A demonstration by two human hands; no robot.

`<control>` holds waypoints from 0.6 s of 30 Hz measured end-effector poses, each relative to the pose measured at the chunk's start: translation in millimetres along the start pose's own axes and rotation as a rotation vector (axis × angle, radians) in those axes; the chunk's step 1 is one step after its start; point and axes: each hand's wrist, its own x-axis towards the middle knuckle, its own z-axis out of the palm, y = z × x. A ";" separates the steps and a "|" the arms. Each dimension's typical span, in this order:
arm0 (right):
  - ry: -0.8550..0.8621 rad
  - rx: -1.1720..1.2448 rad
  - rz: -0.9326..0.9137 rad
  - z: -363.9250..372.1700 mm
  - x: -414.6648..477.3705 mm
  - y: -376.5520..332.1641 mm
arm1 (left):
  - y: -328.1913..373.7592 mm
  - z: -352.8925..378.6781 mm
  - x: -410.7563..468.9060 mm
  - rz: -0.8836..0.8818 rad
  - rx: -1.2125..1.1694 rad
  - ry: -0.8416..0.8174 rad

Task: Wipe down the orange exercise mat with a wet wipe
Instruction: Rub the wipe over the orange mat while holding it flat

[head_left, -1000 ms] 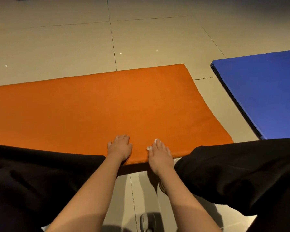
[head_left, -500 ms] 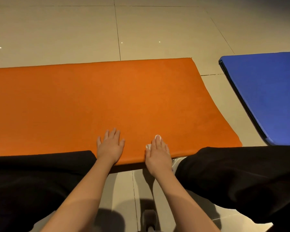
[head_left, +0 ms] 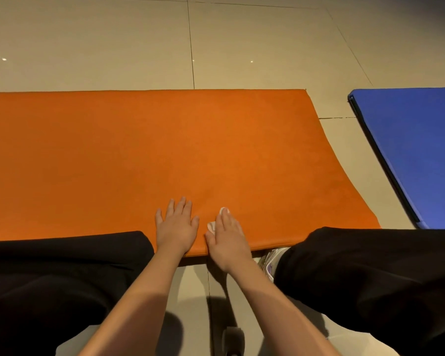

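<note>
The orange exercise mat (head_left: 165,155) lies flat on the tiled floor and runs off the left edge of the view. My left hand (head_left: 176,226) rests palm down on its near edge with fingers straight and spread. Beside it, my right hand (head_left: 226,237) lies flat on the same edge with straight fingers, pressing a white wet wipe (head_left: 211,225) against the mat. Only small white bits of the wipe show at the fingertips and beside the thumb.
A blue mat (head_left: 416,150) lies on the floor to the right, apart from the orange one. My legs in black trousers (head_left: 370,273) flank both arms. A light shoe (head_left: 270,260) shows by the right knee. Beige floor tiles (head_left: 139,47) stretch beyond the mats.
My left hand's fingers uncurled and spread flat on the mat. Both hands slid slightly forward on the near edge. The view tilted, showing more of the mat.
</note>
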 end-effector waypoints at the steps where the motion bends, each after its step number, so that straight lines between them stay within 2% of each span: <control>1: -0.012 -0.004 -0.029 -3.0 7.3 3.1 | 0.4 -0.1 0.4 0.000 0.001 -0.005; 3: -0.003 -0.029 0.022 -13.3 20.4 19.4 | 0.4 -1.3 2.3 0.000 0.000 -0.019; 7: 0.045 -0.065 0.251 -16.1 20.7 32.5 | -3.7 -10.8 15.5 0.012 -0.046 0.017; 10: 0.015 -0.022 0.134 -4.1 17.8 9.0 | -7.1 -8.7 21.2 0.003 -0.038 0.017; 13: -0.023 -0.029 0.032 -8.0 37.8 19.2 | -7.4 2.0 19.1 0.006 0.010 -0.010; 18: 0.052 -0.041 0.247 -16.5 64.6 39.7 | -6.2 4.3 21.2 -0.004 0.016 -0.022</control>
